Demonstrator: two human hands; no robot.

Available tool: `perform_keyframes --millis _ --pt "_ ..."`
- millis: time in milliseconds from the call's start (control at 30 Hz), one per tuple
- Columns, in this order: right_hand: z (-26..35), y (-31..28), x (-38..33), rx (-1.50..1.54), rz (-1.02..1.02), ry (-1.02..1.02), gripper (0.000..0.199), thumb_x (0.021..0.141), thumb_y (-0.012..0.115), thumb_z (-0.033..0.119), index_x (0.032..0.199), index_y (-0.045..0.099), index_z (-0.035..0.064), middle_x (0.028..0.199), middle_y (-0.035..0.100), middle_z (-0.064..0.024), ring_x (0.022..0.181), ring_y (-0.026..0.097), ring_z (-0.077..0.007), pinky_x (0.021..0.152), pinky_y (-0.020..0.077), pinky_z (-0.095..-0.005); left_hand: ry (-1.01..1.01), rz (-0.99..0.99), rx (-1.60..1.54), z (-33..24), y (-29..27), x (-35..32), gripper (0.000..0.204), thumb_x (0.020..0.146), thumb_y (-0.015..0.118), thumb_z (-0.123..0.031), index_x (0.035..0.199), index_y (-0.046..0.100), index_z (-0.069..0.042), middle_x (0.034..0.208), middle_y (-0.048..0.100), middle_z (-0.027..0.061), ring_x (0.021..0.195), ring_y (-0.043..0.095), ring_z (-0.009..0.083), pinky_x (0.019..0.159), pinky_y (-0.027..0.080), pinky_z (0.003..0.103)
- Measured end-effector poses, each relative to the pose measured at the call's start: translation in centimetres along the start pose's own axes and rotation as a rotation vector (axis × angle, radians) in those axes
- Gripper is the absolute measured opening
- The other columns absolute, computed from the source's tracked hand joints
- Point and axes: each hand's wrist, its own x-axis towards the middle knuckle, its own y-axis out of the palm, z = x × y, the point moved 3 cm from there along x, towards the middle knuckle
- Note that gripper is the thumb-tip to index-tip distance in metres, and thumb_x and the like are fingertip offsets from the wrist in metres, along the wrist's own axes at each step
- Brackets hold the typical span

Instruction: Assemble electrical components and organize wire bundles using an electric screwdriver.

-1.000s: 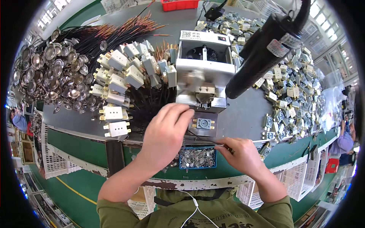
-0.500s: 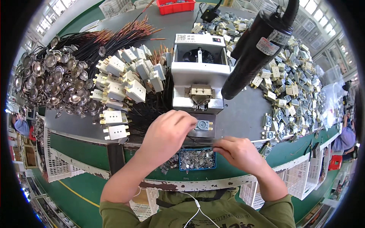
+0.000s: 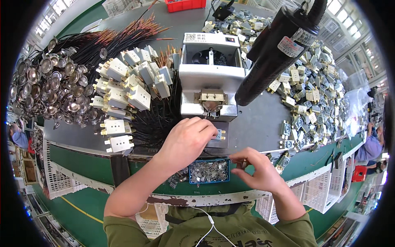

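My left hand [image 3: 187, 138] is closed over the left part of a small grey switch block [image 3: 220, 134] with brass tabs at its right end. This block lies on a metal plate [image 3: 220, 143] in front of the screw feeder [image 3: 212, 74]. To the right and nearer to me, my right hand [image 3: 259, 169] has thumb and forefinger apart, by the right edge of a blue tray [image 3: 191, 181] of small metal pieces. A thin dark wire runs between the hands. What lies under my left fingers is hidden.
A black power screwdriver [image 3: 273, 57] hangs right of the feeder. Grey and cream blocks [image 3: 312, 94] are heaped on the right. Leftward are wired cream blocks [image 3: 119, 99], metal discs [image 3: 51, 84] and black wires [image 3: 88, 47]. A red bin [image 3: 185, 5] stands at the back.
My right thumb and forefinger have parted, having been together. My left fingers have moved farther over the grey switch block. The whole view has shifted slightly.
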Motion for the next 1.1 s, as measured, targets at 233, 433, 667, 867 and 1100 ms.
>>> perform_keyframes --millis 233,433,667,867,1100 --pt "-1.1 -0.6 -1.4 0.193 -0.138 0.108 0.04 0.083 0.075 -0.007 0.12 0.06 0.0 0.113 0.071 -0.0107 0.099 0.072 -0.0201 0.087 0.0579 -0.0317 -0.039 0.006 -0.077 -1.5 -1.3 0.4 0.02 0.081 0.075 -0.012 0.098 0.064 -0.007 0.096 0.063 0.007 0.087 0.064 0.0258 0.078 0.052 0.036" --pt "0.6 -1.8 0.0 0.034 -0.063 0.043 0.04 0.086 0.072 -0.005 0.123 0.057 -0.002 0.109 0.072 -0.0097 0.097 0.073 -0.0194 0.081 0.0578 -0.0293 0.059 0.224 -0.155 -3.2 -2.1 -1.4 0.03 0.084 0.074 -0.022 0.11 0.068 -0.011 0.087 0.061 0.0048 0.083 0.064 0.0226 0.076 0.052 0.035" --pt "-1.0 0.0 2.4 0.581 0.104 0.232 0.034 0.101 0.054 0.005 0.134 0.049 -0.0041 0.118 0.068 -0.0183 0.112 0.067 -0.0233 0.092 0.0542 -0.035 0.063 0.227 -0.202 -1.5 -4.2 -1.3 0.015 0.087 0.072 -0.015 0.098 0.068 -0.006 0.08 0.064 0.0066 0.077 0.064 0.0256 0.07 0.052 0.037" --pt "-1.0 1.2 3.4 0.762 0.012 0.2 0.04 0.107 0.046 0.01 0.144 0.042 -0.0047 0.128 0.064 -0.0201 0.117 0.064 -0.0248 0.1 0.0518 -0.038 -0.01 0.162 -0.233 -1.4 -5.3 -1.5 0.015 0.088 0.071 -0.015 0.098 0.069 -0.004 0.081 0.065 0.0084 0.078 0.065 0.027 0.071 0.052 0.038" --pt "-0.1 1.2 3.0 0.479 -0.317 0.217 0.033 0.102 0.057 0.006 0.132 0.055 -0.0063 0.117 0.068 -0.0144 0.098 0.068 -0.017 0.089 0.0545 -0.0305 -0.086 0.092 -0.219 -1.6 -5.0 -1.5 0.016 0.088 0.071 -0.017 0.098 0.069 -0.005 0.08 0.065 0.0085 0.076 0.065 0.0274 0.07 0.052 0.038"
